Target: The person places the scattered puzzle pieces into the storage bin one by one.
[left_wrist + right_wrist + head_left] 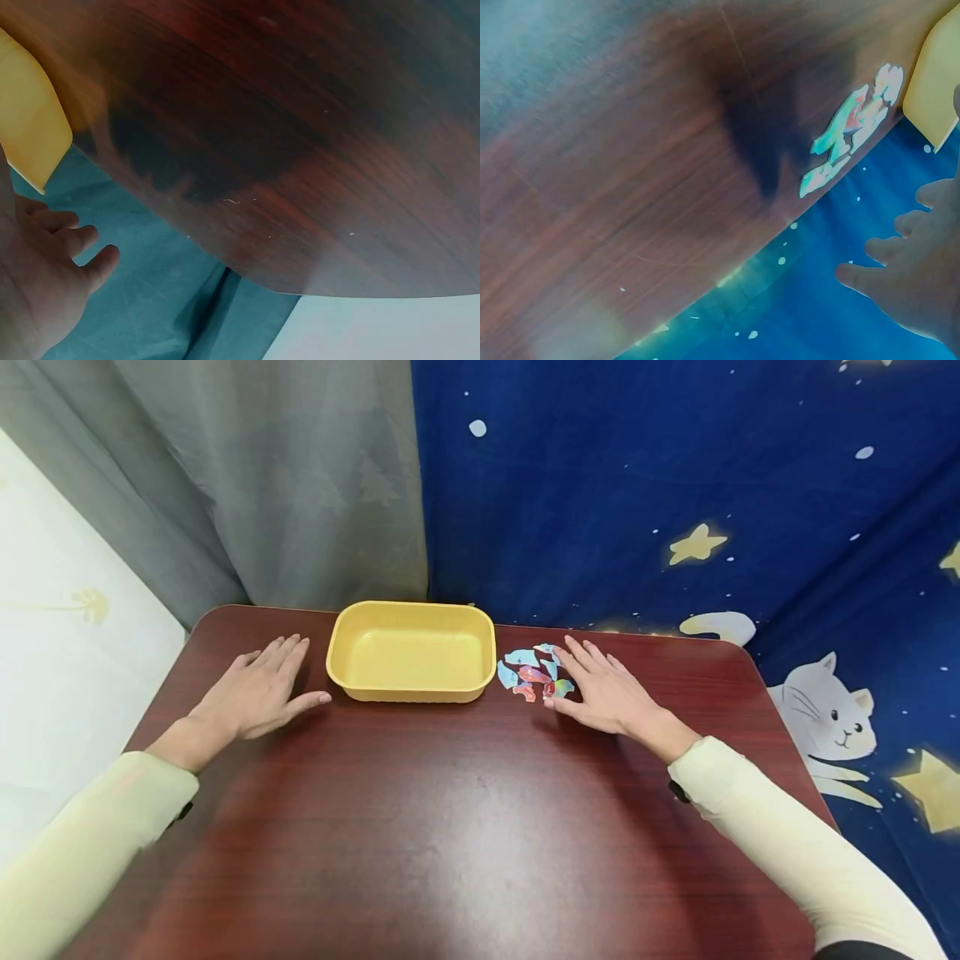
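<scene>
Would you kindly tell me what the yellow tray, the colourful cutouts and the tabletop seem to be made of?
Yellow tray: probably satin plastic, given its smooth, evenly coloured walls.
Colourful cutouts: perhaps printed card or thin plastic, being flat and multicoloured; finish unclear.
Tabletop: glossy wood or laminate, with streaked grain and reflections.
</scene>
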Demonstrator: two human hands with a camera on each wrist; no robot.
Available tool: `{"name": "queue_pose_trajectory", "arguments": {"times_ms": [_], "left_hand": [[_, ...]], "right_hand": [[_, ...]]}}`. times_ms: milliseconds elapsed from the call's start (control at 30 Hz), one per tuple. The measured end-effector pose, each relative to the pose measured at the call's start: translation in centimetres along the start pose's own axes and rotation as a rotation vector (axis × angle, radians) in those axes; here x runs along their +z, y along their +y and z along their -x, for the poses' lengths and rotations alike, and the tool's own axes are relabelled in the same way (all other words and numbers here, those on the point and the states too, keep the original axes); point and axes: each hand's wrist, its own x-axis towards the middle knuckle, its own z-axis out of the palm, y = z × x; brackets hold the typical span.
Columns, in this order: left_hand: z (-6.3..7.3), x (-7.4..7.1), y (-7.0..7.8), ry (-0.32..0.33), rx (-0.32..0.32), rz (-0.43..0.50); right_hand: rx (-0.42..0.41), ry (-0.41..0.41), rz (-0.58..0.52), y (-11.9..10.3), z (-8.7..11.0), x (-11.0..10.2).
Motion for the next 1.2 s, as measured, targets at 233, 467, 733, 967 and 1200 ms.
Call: {"name": "queue_pose_trajectory", "arguments": {"times_ms": [233,467,733,967,1200], "left_hand": [[-1.5,-0.8,-0.2,-0.027,-0.02,0.038],[-3.0,-1.7,-0.6,-0.06,-0.046,0.125],[-4.7,-2.6,-0.1,-0.16,-0.135,0.298],[-6.3,-3.3,0.9,-0.208,-0.198,0.434],[-7.4,-3.6,1.5,-0.232,-0.313,0.687]], "right_hand": [[-0.028,0.008,0.024,-0.2,-1.8,-0.7],[-0.078,-0.062,0.043,-0.3,-4.3,-1.6],[-0.057,-0.219,-0.116,-0.3,-7.3,-3.1],[0.021,-0.318,-0.316,0.2,-9.6,-4.2],[0.156,-0.435,-0.772,1.6,-11.0,-3.8]]}}
